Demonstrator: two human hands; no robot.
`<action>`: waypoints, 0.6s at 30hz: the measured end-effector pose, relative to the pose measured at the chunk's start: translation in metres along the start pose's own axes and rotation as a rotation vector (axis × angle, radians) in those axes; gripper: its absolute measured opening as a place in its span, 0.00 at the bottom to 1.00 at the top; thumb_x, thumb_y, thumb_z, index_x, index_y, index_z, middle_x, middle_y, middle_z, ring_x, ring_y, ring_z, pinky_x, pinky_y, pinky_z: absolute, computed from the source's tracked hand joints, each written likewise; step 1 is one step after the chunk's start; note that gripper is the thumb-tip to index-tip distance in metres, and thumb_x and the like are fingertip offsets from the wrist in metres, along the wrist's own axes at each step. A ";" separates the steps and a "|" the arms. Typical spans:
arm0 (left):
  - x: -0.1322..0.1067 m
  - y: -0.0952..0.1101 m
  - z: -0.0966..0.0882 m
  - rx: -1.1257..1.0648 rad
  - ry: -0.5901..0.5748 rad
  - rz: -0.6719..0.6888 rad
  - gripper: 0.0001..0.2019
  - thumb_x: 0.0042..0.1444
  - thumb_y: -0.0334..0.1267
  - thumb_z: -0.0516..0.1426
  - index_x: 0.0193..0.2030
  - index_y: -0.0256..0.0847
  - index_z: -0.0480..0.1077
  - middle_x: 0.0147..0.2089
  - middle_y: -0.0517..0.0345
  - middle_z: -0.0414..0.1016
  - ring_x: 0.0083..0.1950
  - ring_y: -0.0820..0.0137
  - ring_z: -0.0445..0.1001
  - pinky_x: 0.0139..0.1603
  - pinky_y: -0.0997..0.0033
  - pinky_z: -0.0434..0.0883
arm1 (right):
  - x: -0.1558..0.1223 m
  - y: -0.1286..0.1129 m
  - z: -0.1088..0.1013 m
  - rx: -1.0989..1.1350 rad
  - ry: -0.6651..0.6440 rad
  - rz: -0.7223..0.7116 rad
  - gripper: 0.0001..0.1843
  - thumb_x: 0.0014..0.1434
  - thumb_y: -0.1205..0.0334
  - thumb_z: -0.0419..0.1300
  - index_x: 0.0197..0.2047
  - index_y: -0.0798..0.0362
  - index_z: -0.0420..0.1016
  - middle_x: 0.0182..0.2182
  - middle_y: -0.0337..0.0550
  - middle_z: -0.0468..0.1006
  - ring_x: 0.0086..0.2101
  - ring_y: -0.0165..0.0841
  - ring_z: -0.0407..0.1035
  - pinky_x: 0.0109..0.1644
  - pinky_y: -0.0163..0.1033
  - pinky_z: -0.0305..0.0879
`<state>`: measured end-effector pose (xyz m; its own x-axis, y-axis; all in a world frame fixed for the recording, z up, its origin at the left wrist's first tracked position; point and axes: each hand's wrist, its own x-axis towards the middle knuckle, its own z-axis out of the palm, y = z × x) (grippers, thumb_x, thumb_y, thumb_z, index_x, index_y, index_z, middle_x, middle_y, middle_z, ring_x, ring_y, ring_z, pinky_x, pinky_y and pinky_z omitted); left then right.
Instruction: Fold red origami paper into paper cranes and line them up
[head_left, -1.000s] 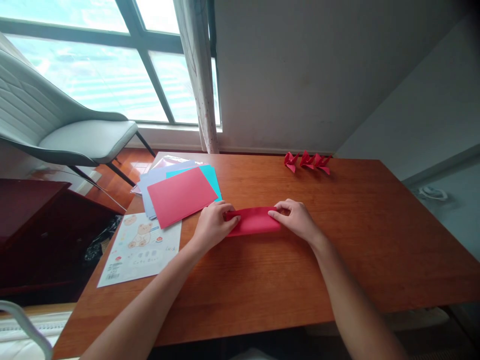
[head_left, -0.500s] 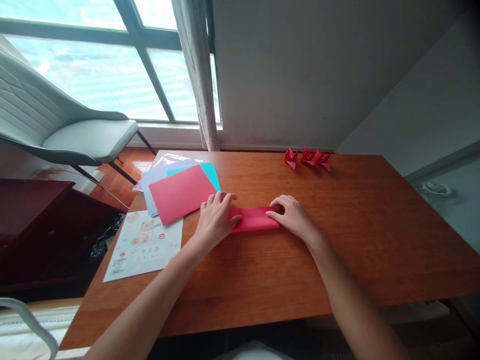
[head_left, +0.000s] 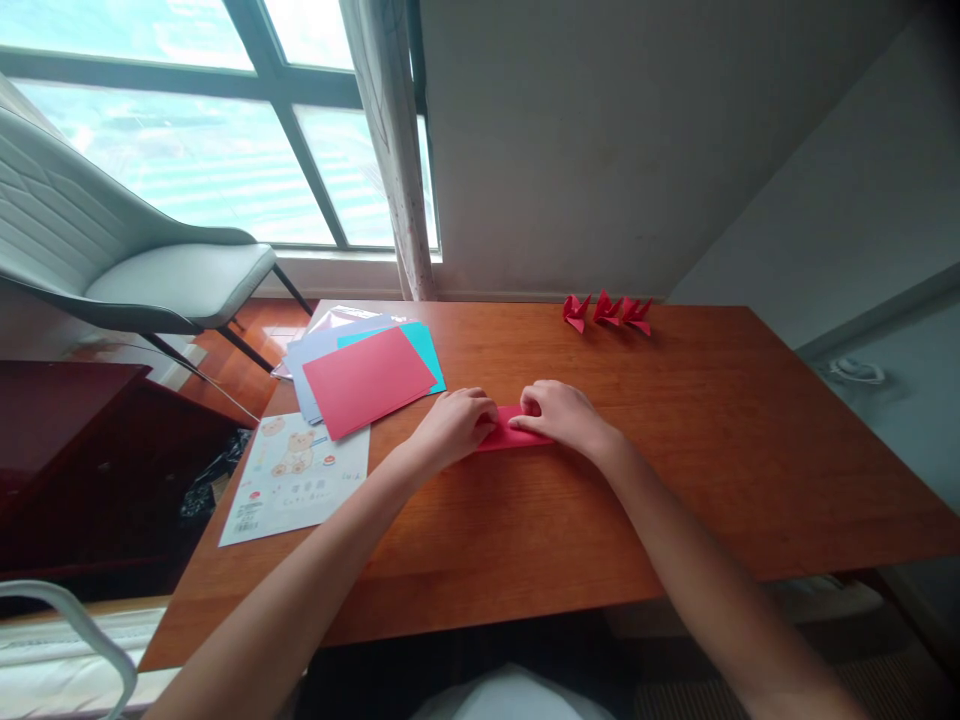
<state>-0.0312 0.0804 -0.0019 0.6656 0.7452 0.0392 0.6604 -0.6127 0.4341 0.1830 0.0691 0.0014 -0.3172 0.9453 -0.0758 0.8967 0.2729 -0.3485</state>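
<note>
A red sheet of paper [head_left: 504, 430], folded into a narrow strip, lies flat on the wooden table in front of me. My left hand [head_left: 457, 425] is closed on its left part, fingers curled at the far edge. On the right part, my right hand [head_left: 559, 412] pinches the far edge with thumb and curled fingers. Both hands cover the ends of the strip, so only its middle and near edge show. Left of my left hand lies a stack of coloured paper with a red sheet [head_left: 371, 382] on top.
Three red folded paper cranes [head_left: 607, 312] stand at the table's far edge. A white sheet with a bear drawing [head_left: 300, 480] lies at the left, partly under the stack. Beyond the table are a grey chair [head_left: 180, 280], a window and a curtain [head_left: 390, 150].
My hands have come closer together along the far edge of the red paper. The left fingers, spread before, are now curled. The view has shifted slightly.
</note>
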 end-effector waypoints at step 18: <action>0.015 0.011 -0.009 0.127 -0.149 -0.010 0.19 0.45 0.51 0.70 0.35 0.37 0.76 0.36 0.51 0.76 0.34 0.62 0.76 0.29 0.69 0.61 | 0.024 -0.036 -0.027 -0.384 -0.347 -0.030 0.38 0.37 0.26 0.67 0.37 0.53 0.81 0.36 0.56 0.83 0.38 0.50 0.77 0.35 0.42 0.63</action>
<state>-0.0174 0.0869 0.0117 0.6963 0.7104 -0.1022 0.6999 -0.6404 0.3162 0.1513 0.0868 0.0373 -0.3702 0.8387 -0.3994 0.9135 0.4069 0.0078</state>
